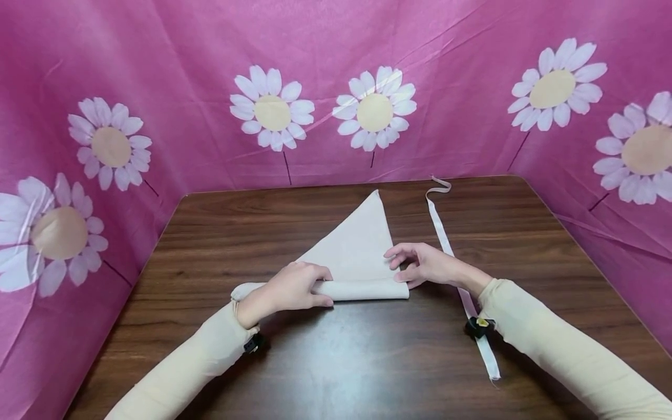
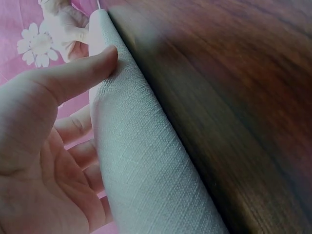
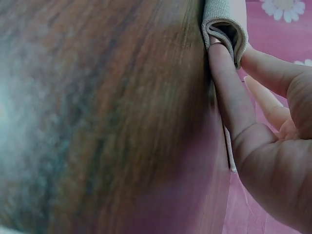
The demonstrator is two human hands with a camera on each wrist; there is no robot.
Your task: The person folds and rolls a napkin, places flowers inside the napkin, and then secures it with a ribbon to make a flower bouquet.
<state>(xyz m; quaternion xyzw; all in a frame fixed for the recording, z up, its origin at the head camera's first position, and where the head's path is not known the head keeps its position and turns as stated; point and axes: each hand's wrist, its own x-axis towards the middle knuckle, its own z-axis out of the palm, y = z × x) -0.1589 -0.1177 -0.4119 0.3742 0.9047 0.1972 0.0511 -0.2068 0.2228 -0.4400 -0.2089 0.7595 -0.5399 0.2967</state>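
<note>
An off-white cloth napkin (image 1: pixel 352 248) lies on the table, its near edge turned into a flat roll (image 1: pixel 373 290) and its far part tapering to a point. My left hand (image 1: pixel 296 286) grips the roll left of its middle, thumb (image 2: pixel 92 73) along the near side and fingers behind. At the roll's right end, my right hand (image 1: pixel 427 265) pinches the fabric. The right wrist view shows that thumb (image 3: pixel 229 83) tucked into the layered opening of the rolled end (image 3: pixel 226 29), with a finger against the outside.
A narrow white ribbon (image 1: pixel 441 227) runs lengthwise to the right of the napkin and passes under my right wrist. The brown wooden table (image 1: pixel 220 233) ends at a pink curtain (image 1: pixel 325 35) printed with white daisies, which surrounds its back and sides.
</note>
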